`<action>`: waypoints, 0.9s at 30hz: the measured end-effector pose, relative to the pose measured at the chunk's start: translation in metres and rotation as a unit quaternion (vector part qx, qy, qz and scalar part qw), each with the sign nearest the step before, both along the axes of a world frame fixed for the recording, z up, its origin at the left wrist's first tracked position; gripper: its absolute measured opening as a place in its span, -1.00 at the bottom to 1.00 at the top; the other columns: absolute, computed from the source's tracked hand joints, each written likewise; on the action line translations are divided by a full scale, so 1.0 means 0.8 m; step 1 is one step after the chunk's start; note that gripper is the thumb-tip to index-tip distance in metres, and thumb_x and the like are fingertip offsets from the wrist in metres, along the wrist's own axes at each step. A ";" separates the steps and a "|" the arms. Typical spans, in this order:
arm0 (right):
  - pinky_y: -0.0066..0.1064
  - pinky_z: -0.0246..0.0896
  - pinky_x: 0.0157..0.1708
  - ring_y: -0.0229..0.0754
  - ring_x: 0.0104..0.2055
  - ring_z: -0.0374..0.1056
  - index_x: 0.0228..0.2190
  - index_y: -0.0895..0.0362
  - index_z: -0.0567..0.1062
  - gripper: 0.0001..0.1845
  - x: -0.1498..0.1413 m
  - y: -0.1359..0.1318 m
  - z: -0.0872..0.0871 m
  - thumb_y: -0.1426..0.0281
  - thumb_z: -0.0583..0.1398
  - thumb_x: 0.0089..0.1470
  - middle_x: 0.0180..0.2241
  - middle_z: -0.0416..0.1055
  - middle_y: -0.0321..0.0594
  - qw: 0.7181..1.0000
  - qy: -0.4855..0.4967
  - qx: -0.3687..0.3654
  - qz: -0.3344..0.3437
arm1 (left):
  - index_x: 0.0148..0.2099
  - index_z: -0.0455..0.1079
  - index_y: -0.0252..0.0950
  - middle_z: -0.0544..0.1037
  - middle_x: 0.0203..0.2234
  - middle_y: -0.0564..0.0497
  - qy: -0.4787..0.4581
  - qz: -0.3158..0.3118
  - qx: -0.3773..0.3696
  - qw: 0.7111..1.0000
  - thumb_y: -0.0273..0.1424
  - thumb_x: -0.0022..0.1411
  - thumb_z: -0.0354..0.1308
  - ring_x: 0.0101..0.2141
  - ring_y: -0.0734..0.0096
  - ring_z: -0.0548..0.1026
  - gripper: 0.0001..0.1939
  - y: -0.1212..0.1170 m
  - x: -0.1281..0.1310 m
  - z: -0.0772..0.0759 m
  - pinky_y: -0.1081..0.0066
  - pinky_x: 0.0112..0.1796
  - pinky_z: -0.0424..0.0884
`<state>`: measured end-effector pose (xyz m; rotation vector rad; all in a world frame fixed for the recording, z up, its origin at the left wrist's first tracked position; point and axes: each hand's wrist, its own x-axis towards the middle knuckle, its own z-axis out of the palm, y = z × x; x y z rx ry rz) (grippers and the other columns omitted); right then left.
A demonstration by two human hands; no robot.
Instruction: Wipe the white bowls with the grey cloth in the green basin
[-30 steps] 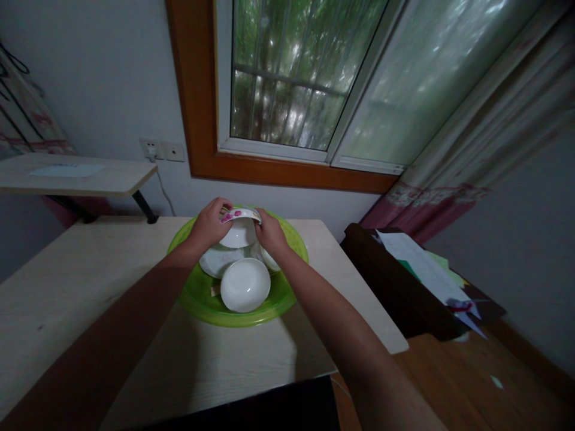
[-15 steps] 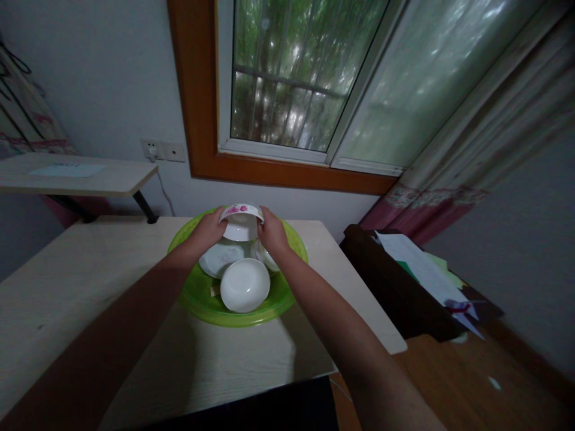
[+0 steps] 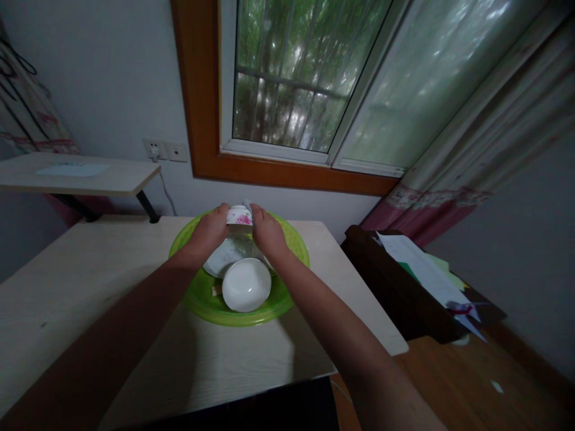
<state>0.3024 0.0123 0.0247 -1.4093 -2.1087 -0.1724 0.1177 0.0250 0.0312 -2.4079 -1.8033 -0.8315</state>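
Observation:
Both my hands hold a white bowl [image 3: 239, 219] with pink flowers on its outside, tilted above the far part of a green basin [image 3: 242, 320]. My left hand [image 3: 210, 232] is closed on the bowl's left side. On its right side my right hand [image 3: 269, 232] grips the rim, and a small greyish thing, perhaps cloth, shows by its fingertips. Beneath, inside the basin, lie a plain white bowl [image 3: 247, 286], a pale plate [image 3: 221, 261] and a small tan piece [image 3: 216, 290]. More dishes at the right are partly hidden behind my right hand.
The basin stands on a pale wooden table [image 3: 135, 323]. A raised shelf [image 3: 90, 182] with a sheet of paper is at the left. Behind are wall sockets [image 3: 165, 151] and a window [image 3: 291, 78]. Papers [image 3: 422, 269] lie on dark furniture at the right, by a curtain [image 3: 453, 161].
The flowered bowl has turned in my hands: its inside showed before, and now mostly its patterned outer side does. My hands have come slightly closer together. The dishes in the basin stay put.

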 end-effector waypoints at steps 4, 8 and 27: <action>-0.13 0.39 0.02 0.07 -0.04 0.50 0.22 0.15 0.32 -0.44 0.001 0.001 0.001 0.54 0.07 0.19 0.00 0.53 0.07 0.996 0.068 -0.051 -0.037 | 0.13 0.34 -0.29 0.60 -0.08 -0.25 -0.006 -0.001 0.016 1.000 -0.52 0.26 0.01 -0.13 0.12 0.59 -0.60 0.002 0.000 -0.003 0.27 -0.11 0.44; -0.18 0.39 -0.02 0.06 -0.07 0.50 0.05 0.17 0.43 -0.56 0.004 0.004 -0.001 0.56 0.10 0.12 -0.08 0.57 0.03 0.993 0.088 -0.067 -0.050 | 0.18 0.33 -0.29 0.57 0.00 -0.25 -0.040 -0.012 0.027 0.999 -0.57 0.22 0.00 -0.04 0.12 0.56 -0.52 0.005 -0.003 -0.005 0.24 -0.02 0.42; -0.28 0.37 0.02 -0.07 -0.04 0.49 -0.03 0.15 0.52 -0.60 0.018 0.016 -0.009 0.58 0.09 0.12 -0.07 0.59 -0.09 0.976 0.206 -0.063 0.018 | -0.10 0.44 -0.22 0.65 -0.20 -0.09 -0.177 -0.062 -0.021 0.982 -0.45 0.16 0.06 -0.17 0.19 0.59 -0.74 0.021 -0.013 -0.016 0.33 -0.16 0.45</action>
